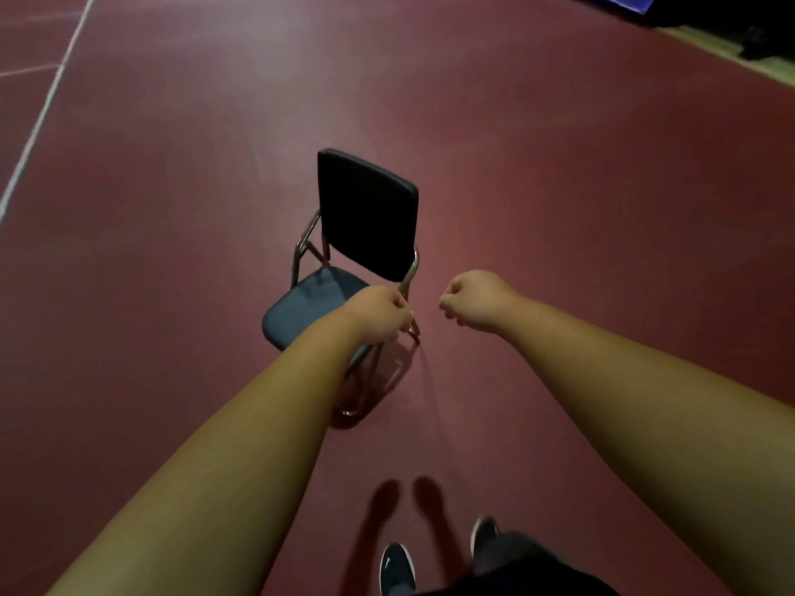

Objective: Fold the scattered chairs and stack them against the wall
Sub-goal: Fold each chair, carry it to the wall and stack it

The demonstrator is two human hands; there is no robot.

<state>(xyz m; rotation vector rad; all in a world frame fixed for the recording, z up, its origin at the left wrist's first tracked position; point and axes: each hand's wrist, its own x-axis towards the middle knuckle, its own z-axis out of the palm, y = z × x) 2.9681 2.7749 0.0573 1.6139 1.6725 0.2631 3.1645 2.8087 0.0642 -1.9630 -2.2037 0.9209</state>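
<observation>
Black chair on maroon floor

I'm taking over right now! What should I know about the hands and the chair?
Hands: the left hand is curled and overlaps the chair's metal frame in this view; I cannot tell if it grips it. The right hand is curled on nothing, just right of the frame.
Things: one black chair stands unfolded on the red floor.
Done: no folded or stacked chair shows.
Left: fold this chair, then stack it against the wall.
</observation>
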